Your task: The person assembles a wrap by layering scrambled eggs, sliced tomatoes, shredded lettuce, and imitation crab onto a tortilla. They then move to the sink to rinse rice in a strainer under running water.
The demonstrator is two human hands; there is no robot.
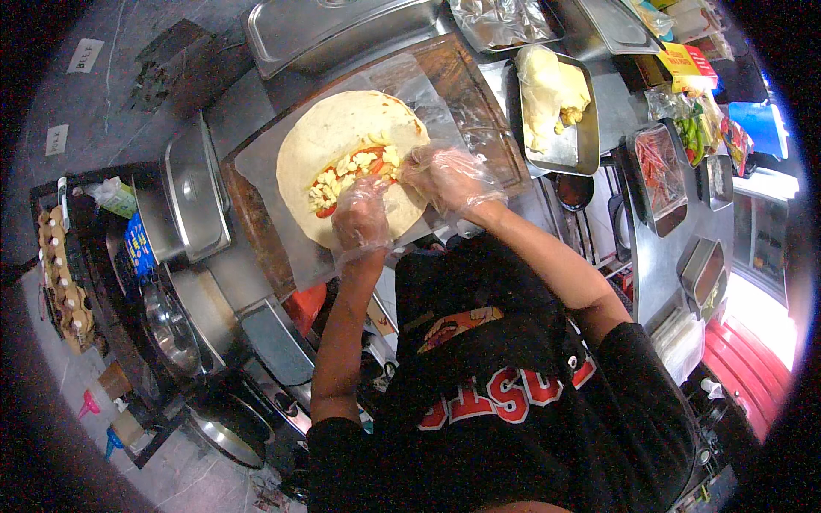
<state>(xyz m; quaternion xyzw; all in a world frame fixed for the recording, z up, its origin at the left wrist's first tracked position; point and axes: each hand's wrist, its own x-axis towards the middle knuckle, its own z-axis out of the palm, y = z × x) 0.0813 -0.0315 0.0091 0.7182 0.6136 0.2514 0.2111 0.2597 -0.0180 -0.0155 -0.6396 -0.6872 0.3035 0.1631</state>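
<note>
A large round flour tortilla (304,137) lies on a sheet of paper (256,184) over a wooden cutting board (483,103). Along its middle runs a strip of crumbled pale-yellow egg (342,173), with red-orange pieces or sauce showing beneath. My left hand (361,218), in a clear plastic glove, rests over the near side of this strip, its fingers curled together against the filling. My right hand (449,175), gloved alike, is closed at the strip's right end, near the tortilla's right edge. Whatever either set of fingertips grips is hidden.
Right of the board stands a metal tray (586,154) with a plastic bag and yellow food. A foil-lined tray (505,21) and a long steel pan (342,34) sit behind. A container of reddish strips (658,175) stands farther right; egg cartons (64,282) are far left.
</note>
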